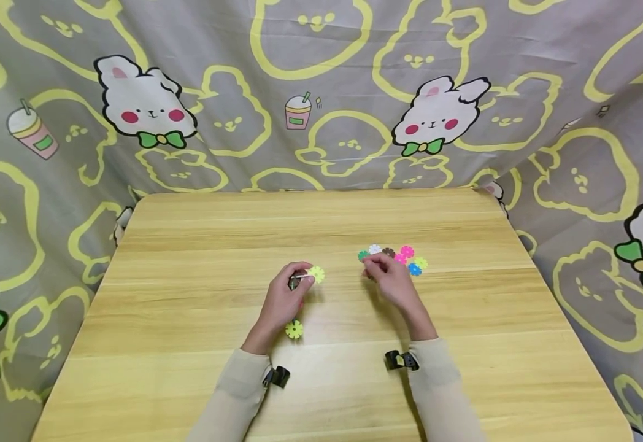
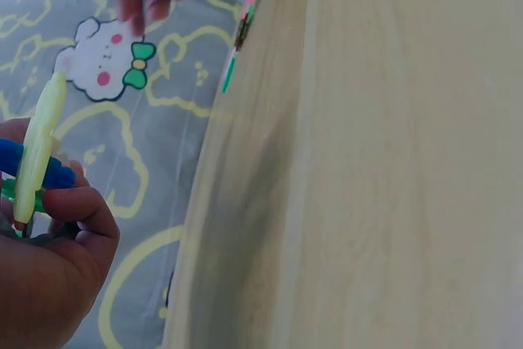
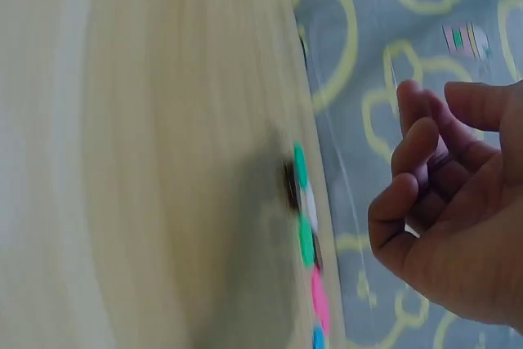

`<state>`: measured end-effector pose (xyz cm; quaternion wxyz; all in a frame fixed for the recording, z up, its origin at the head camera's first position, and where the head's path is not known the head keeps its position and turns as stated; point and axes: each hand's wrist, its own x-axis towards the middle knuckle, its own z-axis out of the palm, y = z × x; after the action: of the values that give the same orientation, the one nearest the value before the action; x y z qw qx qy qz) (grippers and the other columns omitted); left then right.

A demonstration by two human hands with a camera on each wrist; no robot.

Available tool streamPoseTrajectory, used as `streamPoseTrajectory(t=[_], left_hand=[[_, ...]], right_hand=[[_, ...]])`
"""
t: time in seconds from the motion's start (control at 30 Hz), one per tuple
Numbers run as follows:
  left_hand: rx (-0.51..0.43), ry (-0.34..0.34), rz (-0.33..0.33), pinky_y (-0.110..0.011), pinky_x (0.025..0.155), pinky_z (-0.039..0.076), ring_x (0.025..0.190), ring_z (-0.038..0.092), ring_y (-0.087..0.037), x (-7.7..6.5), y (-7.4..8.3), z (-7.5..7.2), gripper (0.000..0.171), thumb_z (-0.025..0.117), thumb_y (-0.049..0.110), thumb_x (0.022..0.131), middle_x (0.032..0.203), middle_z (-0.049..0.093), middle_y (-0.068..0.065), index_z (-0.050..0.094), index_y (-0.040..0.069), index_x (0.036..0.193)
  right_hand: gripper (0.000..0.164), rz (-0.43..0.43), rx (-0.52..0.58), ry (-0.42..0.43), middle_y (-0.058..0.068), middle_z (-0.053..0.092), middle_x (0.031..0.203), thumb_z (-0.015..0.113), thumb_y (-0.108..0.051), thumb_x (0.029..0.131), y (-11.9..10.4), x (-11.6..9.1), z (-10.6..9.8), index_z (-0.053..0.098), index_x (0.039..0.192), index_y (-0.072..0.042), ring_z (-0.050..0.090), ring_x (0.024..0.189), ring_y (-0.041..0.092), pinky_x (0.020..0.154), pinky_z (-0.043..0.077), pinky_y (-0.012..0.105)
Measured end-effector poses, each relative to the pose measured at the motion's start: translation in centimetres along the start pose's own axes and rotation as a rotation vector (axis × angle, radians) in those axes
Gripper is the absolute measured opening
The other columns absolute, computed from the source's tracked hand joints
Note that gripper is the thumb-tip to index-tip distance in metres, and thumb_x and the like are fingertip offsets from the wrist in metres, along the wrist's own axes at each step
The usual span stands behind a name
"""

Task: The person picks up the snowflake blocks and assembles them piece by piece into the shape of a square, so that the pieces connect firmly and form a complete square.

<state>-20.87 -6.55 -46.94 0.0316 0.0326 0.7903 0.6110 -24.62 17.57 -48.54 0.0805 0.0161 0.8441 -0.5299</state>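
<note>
My left hand pinches a group of joined flower-shaped plastic discs above the table. In the left wrist view a pale yellow disc stands edge-on, with a blue disc and a green disc joined behind it; fingers hide part of the group. Below that hand in the head view shows another yellow disc; whether it belongs to the group I cannot tell. Over the loose discs hovers my right hand, fingers loosely bent, nothing visible between thumb and fingertips.
Several loose discs lie beyond the right hand, among them a white disc, a pink disc, a blue disc and a green disc. The wooden table meets a patterned curtain at its far edge.
</note>
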Motion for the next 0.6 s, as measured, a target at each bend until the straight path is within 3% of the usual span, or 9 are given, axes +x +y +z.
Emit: streamPoseTrajectory(t=[0.1,0.23,0.4,0.6], left_hand=[[0.000,0.004,0.007,-0.022,0.053,0.047,0.070,0.057,-0.028,0.6,-1.7,0.3,0.027,0.062,0.019,0.095,0.108,0.061,-0.011,0.062,0.010,0.121],[-0.011,0.010,0.013,-0.025,0.050,0.048,0.068,0.056,-0.023,1.2,-4.0,0.6,0.025,0.063,0.026,0.095,0.106,0.062,-0.006,0.063,0.019,0.119],[-0.014,0.010,0.002,-0.028,0.049,0.050,0.064,0.055,-0.020,1.1,-4.1,0.6,0.023,0.063,0.026,0.095,0.103,0.062,-0.004,0.062,0.022,0.117],[0.022,0.018,0.033,-0.025,0.061,0.049,0.079,0.056,-0.015,1.2,-4.1,0.5,0.025,0.063,0.028,0.095,0.105,0.062,-0.003,0.063,0.020,0.118]], right_hand=[[0.033,0.065,-0.029,0.054,0.018,0.066,0.106,0.052,-0.028,0.100,0.9,0.2,-1.9,0.061,0.122,-0.005,0.059,0.094,0.033,0.068,0.049,0.025],[0.033,0.140,-0.154,0.130,0.012,0.065,0.107,0.051,-0.032,0.100,2.1,0.4,-3.7,0.061,0.122,-0.010,0.058,0.095,0.028,0.071,0.045,0.027],[0.035,0.225,-0.317,0.176,0.010,0.061,0.111,0.050,-0.036,0.099,3.4,0.3,-5.2,0.060,0.124,-0.014,0.054,0.093,0.024,0.072,0.042,0.029],[0.039,0.264,-0.417,0.174,0.011,0.060,0.112,0.049,-0.034,0.099,4.5,0.2,-6.3,0.056,0.131,-0.014,0.054,0.091,0.026,0.070,0.040,0.031]])
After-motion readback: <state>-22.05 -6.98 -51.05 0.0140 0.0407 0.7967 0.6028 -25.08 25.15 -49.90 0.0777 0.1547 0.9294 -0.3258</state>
